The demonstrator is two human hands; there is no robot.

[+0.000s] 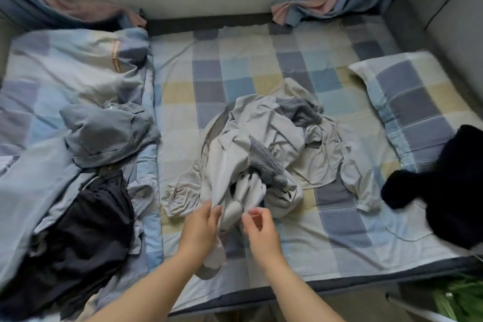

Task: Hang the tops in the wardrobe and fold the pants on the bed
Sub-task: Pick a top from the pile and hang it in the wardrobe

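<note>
While the left hand (200, 225) pinched a fold of the pale garment (235, 206) and the right hand (260, 227) hovered beside it with curled fingers, its hold blurred beyond telling, the tangled grey-white heap (274, 149) lay mid-bed (339, 232), its pieces indistinguishable, a dark garment (449, 191) cut off at the right edge.

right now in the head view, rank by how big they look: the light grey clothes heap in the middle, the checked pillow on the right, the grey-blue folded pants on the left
1. Light grey clothes heap
2. Checked pillow, though nearly as big
3. Grey-blue folded pants
</note>
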